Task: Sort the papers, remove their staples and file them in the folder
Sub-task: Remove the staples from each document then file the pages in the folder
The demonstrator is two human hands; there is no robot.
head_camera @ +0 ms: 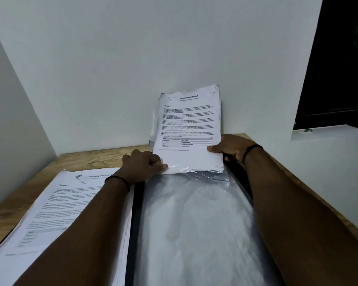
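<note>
Left hand (142, 166) and right hand (229, 148) grip health report (189, 131)

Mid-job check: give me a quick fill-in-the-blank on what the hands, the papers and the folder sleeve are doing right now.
1. The stack of papers held by both hands is headed "Sample ____ Report".
2. The left hand and right hand grip the stack at its ____ corners.
3. The stack's lower edge sits at the mouth of a clear ____ sleeve.
4. The other stack lies to the ____ of the sleeve.

Missing words: Health; bottom; plastic; left
</note>
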